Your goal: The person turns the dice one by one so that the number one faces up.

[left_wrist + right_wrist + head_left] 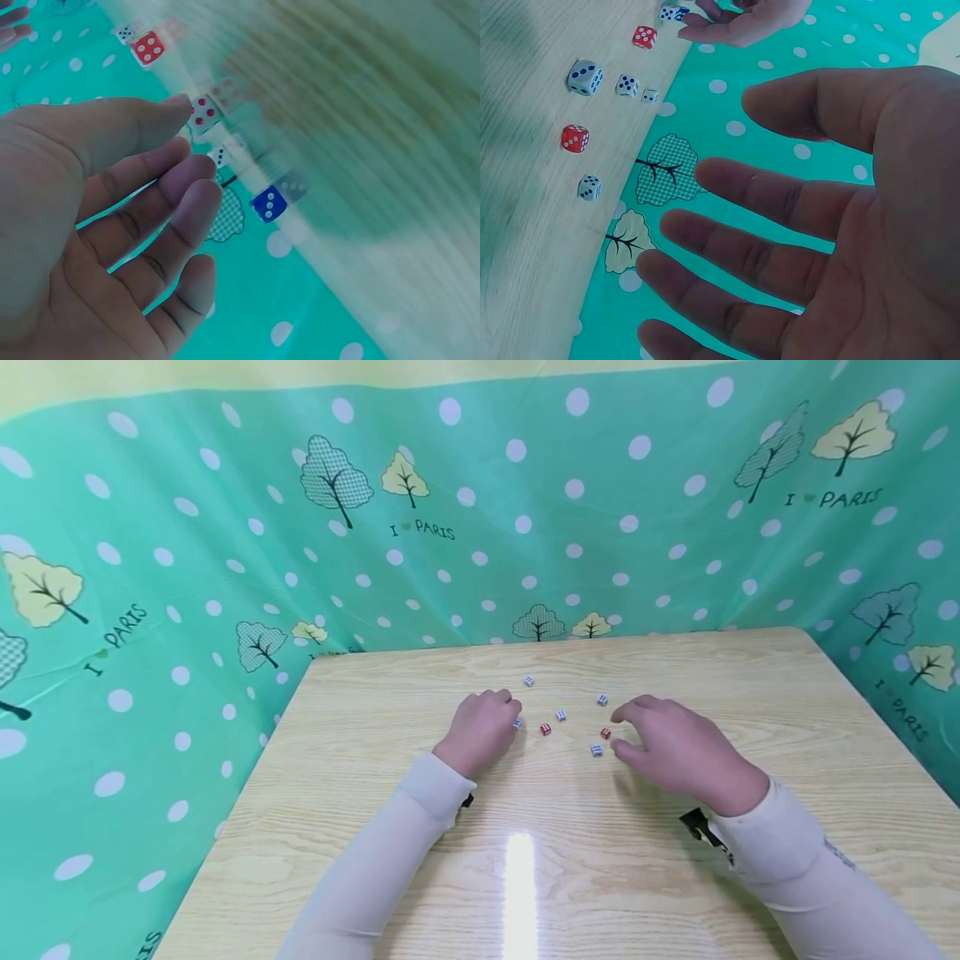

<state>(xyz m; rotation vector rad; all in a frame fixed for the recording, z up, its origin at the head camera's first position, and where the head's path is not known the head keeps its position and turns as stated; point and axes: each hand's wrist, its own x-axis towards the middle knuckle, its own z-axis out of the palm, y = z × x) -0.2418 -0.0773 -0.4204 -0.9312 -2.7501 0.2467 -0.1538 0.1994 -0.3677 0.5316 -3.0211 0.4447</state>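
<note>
Tabletop (600, 877): pale wood grain, with a bright streak of light (520, 893) on the near part.

Left hand (482, 733): at the left end of the group; in the left wrist view, fingers loosely bent and parted, with a gap between thumb and index finger.

White die with red pips (204, 112): at the left thumb tip; whether the two touch cannot be told.

Blue die (268, 204): on the tabletop, just past the left fingertips.

Right hand (678, 752): at the right end, above the tabletop; fingers spread, thumb held well away from them.

Right-hand red die (606, 733): on the tabletop, just left of the gap between right thumb and index finger in the head view.

Nearest white die (596, 750): just left of the right thumb tip.

Right-hand white die (602, 700): just beyond the right index fingertip.

Second red die (545, 729) and middle white die (562, 716): close together, between the hands.

Farthest white die (528, 681): apart, toward the back edge.

Sleeves (375, 868): white, cuffed.

Backdrop cloth (247, 452): green, pale dots, printed trees, lettering "PARIS".
</note>
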